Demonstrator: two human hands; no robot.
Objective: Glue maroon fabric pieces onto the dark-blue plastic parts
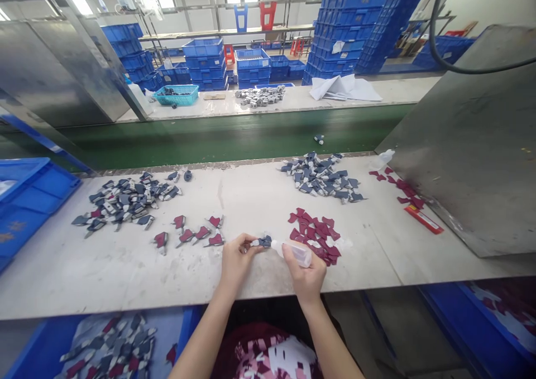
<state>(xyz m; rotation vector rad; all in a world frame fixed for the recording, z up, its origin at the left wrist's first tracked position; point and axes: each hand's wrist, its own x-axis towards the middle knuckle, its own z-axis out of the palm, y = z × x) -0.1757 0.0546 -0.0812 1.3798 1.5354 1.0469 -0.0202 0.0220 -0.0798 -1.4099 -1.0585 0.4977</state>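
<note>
Between the fingers of my left hand [238, 256] is a small dark blue and white plastic part [264, 241], held just above the worktop. My right hand [307, 273] wraps round a translucent squeeze bottle [298, 253], tipped so its nozzle meets or nearly meets the part; I cannot tell which. Close to the right hand lies a pile of maroon pieces [314, 231]. Left of my left hand, several parts with maroon faces [202, 233] are spread out. Farther back is a heap of blue and white parts [320, 175].
Another heap of parts [129, 200] sits at the left, beside a blue crate [37, 195]. A red packet [424, 220] lies by the metal panel [473, 144] on the right. Beyond the worktop runs a green belt [234, 133] with one part [319, 139] on it.
</note>
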